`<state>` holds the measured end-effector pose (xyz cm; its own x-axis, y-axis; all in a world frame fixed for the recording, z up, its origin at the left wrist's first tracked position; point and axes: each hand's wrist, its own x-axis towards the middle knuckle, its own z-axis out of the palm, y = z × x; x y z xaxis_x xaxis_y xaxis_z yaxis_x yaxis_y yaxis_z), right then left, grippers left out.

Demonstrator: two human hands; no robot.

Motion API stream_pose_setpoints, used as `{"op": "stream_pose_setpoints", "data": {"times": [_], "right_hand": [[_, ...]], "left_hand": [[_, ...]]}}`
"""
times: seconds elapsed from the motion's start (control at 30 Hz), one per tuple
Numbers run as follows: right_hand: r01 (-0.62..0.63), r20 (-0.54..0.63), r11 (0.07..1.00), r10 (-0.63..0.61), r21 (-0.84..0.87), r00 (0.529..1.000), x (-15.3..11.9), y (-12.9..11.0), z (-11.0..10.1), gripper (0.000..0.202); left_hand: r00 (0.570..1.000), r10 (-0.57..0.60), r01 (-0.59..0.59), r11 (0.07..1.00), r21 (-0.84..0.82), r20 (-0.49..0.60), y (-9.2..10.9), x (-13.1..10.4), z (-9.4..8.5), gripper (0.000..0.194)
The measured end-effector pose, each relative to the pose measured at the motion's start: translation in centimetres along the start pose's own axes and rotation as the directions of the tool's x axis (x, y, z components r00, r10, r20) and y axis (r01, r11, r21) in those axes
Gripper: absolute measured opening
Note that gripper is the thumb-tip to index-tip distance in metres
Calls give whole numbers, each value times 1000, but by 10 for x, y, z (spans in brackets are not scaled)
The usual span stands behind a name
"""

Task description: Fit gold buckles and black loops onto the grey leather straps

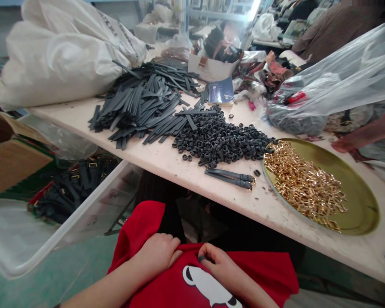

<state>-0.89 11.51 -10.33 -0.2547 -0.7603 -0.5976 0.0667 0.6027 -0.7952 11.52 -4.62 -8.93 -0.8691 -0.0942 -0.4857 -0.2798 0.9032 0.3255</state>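
My left hand [160, 251] lies at the edge of the red shirt [186, 256] over my lap, its fingers curled on the cloth. My right hand [218, 263] is closed in a loose curl at the same edge, and the cloth stretches between both hands. A dark band [202, 258] shows at the right fingers; whether it is worn or held I cannot tell. On the table in front lie a few dark straps with gold buckles [232, 177], beside a heap of small black loops [224, 139]. Neither hand touches them.
Dark strap pieces [141, 100] are piled at the left of the table [167, 164]. A golden round tray [362, 205] bears many gold buckles [308, 184]. Farther back are a white sack [67, 55], a blue booklet [220, 90] and plastic bags. Below left, a white bin [60, 233] contains buckled straps.
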Motion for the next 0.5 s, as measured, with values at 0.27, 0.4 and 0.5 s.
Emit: {"op": "stream_pose_setpoints", "data": {"times": [0.27, 0.4, 0.5], "right_hand": [[-13, -66, 986, 25, 169, 998, 0, -3, 23, 10], [-121, -46, 957, 138, 262, 989, -4, -6, 25, 12], [-153, -42, 939, 175, 308, 984, -3, -8, 22, 14]], "left_hand": [[992, 118, -120, 992, 30, 46, -29, -12, -3, 29], [986, 159, -159, 987, -11, 51, -36, -10, -1, 29], [989, 145, -145, 987, -71, 6, -39, -11, -3, 26]]}}
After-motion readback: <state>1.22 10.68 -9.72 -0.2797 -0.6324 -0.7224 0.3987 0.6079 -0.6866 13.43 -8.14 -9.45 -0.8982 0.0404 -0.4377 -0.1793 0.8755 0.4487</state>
